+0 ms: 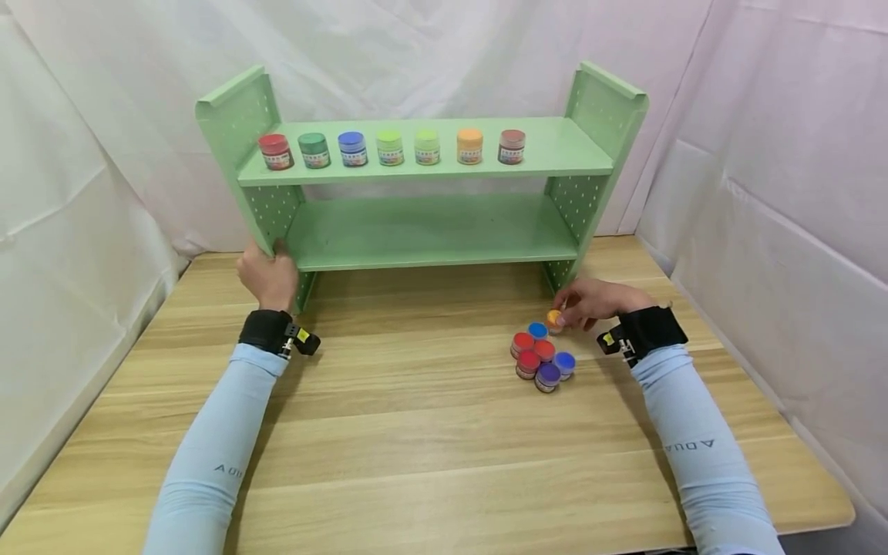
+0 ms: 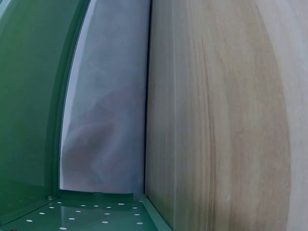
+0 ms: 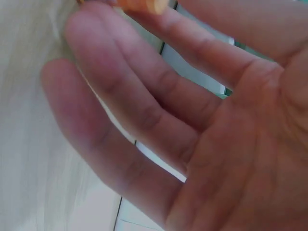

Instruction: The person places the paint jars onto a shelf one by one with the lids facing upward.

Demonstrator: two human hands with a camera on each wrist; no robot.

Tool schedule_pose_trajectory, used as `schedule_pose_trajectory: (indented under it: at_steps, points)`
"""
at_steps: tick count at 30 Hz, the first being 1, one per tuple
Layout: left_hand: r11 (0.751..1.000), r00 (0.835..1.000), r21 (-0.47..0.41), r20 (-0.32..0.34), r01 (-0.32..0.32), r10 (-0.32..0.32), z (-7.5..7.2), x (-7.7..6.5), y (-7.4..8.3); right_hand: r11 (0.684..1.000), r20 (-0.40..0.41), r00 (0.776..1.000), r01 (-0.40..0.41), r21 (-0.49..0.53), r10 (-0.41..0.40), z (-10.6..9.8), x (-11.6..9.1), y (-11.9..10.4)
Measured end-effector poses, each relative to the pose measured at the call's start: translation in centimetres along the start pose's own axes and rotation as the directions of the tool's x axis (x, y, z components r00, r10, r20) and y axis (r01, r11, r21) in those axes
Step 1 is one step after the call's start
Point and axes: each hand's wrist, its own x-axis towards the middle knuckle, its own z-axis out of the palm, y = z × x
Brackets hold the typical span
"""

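My right hand (image 1: pixel 595 301) pinches a small paint jar with an orange lid (image 1: pixel 554 317) between thumb and fingertips, low over the table. In the right wrist view the orange lid (image 3: pixel 144 5) peeks in at the top edge, beside the loosely bent fingers (image 3: pixel 110 82). Close by stands a cluster of paint jars with red, blue and purple lids (image 1: pixel 527 364). On the left, my left hand (image 1: pixel 269 279) grips the lower front edge of the green shelf's side panel; its fingers are partly hidden. The left wrist view shows the green perforated panel (image 2: pixel 86 214) but no hand.
The two-tier green shelf (image 1: pixel 430 266) stands at the back of the wooden table (image 1: pixel 388 462). Several paint jars (image 1: pixel 390 148) line its upper tier, from red at left to brown (image 1: pixel 512 146) at right. White cloth (image 1: pixel 416 46) hangs behind and at both sides.
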Motion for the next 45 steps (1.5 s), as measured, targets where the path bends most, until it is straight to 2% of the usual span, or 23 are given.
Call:
schedule_pose_trajectory:
  at_steps: [6, 13, 16, 20, 25, 36, 45]
  points:
    - [1.000, 1.000, -0.002, 0.012, 0.001, -0.001, 0.2, 0.2, 0.1, 1.000, -0.049, 0.999, 0.005, 0.030, -0.003, -0.1, 0.2, 0.6]
    - [1.000, 1.000, -0.002, 0.017, 0.020, -0.020, -0.1, 0.0, 0.0, 0.999, -0.068, 0.997, -0.033, 0.025, 0.034, 0.2, 0.8, 0.6]
    - [1.000, 1.000, 0.005, 0.018, 0.015, -0.015, -0.1, 0.0, 0.0, 1.000, -0.081, 0.997, -0.008, -0.018, 0.007, 0.4, 0.9, 0.5]
    - [1.000, 1.000, 0.013, 0.013, 0.005, -0.005, -0.1, 0.0, -0.2, 0.993, -0.118, 0.990, 0.059, -0.106, -0.071, 0.4, 1.0, 0.3]
    - [1.000, 1.000, 0.010, 0.009, 0.007, -0.007, -0.1, 0.0, -0.2, 0.984, -0.149, 0.981, 0.099, -0.148, -0.121, 0.5, 1.0, 0.1]
    - [1.000, 1.000, -0.002, 0.022, 0.018, -0.018, -0.2, 0.0, -0.1, 0.983, -0.180, 0.977, 0.084, -0.160, -0.113, 0.6, 1.4, 0.5]
    - [1.000, 1.000, 0.007, 0.021, 0.004, -0.004, -0.2, 0.0, 0.0, 0.974, -0.237, 0.962, 0.086, -0.210, -0.136, 0.5, 1.5, 0.1]
